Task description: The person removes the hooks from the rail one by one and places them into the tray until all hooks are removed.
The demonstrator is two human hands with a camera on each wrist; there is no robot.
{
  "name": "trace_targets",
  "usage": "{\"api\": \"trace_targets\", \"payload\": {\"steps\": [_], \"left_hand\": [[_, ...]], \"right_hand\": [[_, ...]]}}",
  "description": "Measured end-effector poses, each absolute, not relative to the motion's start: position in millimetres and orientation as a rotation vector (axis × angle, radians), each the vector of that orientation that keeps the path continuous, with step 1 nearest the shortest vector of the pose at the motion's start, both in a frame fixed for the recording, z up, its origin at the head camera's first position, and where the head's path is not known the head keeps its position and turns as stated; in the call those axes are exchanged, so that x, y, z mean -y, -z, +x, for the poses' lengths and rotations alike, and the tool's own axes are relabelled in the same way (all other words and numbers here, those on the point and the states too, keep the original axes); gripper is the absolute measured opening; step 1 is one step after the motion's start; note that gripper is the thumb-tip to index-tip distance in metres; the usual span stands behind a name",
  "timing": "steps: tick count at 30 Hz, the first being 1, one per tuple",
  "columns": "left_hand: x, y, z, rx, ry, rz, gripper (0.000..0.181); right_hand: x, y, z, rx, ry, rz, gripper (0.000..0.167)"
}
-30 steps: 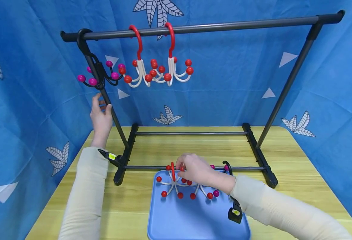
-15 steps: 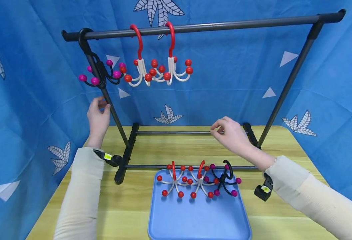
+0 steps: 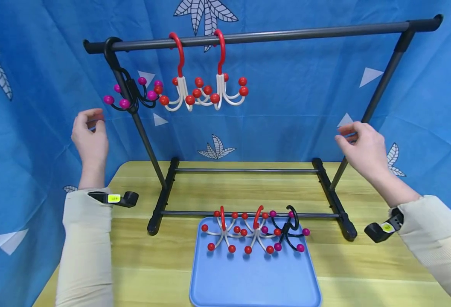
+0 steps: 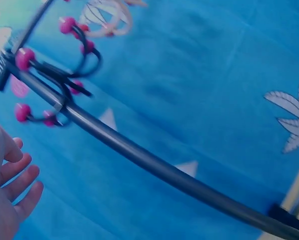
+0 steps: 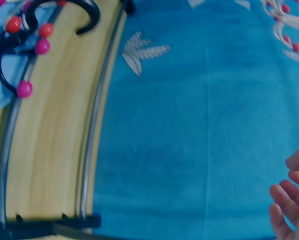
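My left hand (image 3: 91, 138) hovers left of the rack's left post, fingers loosely bent and holding nothing. On the right, my right hand (image 3: 365, 147) is raised near the right post, its fingers bent and likewise holding nothing. From the left end of the dark rack bar (image 3: 286, 35) hangs a black multi-arm hook (image 3: 132, 90) with magenta balls. Beside it hang two white hooks with red balls, the nearer-left one (image 3: 181, 87) and another (image 3: 220, 87). In the blue tray (image 3: 254, 281) lie two white-and-red hooks (image 3: 223, 232) and a black-and-magenta hook (image 3: 285, 230).
The rack's left post (image 3: 148, 143) and right post (image 3: 379, 91) rise from black feet (image 3: 161, 200) on the wooden table (image 3: 152, 264). A lower crossbar (image 3: 194, 213) runs just behind the tray. Blue patterned cloth (image 3: 286, 106) surrounds the back and sides.
My right hand has left the hooks in the tray and moved up and right toward the right post. My left hand has shifted left, away from the left post.
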State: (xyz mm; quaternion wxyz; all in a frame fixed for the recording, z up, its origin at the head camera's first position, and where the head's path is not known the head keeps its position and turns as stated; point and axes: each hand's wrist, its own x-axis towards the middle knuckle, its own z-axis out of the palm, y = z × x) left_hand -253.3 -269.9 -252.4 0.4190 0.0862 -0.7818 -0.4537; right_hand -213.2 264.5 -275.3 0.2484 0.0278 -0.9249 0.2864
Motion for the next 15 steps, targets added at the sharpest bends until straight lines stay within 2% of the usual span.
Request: {"api": "trace_targets", "payload": {"steps": [10,15], "left_hand": [[242,207,-241,1.952,1.197,0.095,0.021],[216,196,-237,1.973,1.18,-0.021,0.022]], "right_hand": [[-300,269,-234,2.328,-0.909,-0.247,0.044],[-315,267,-244,2.334,-0.993,-0.268,0.054]]}}
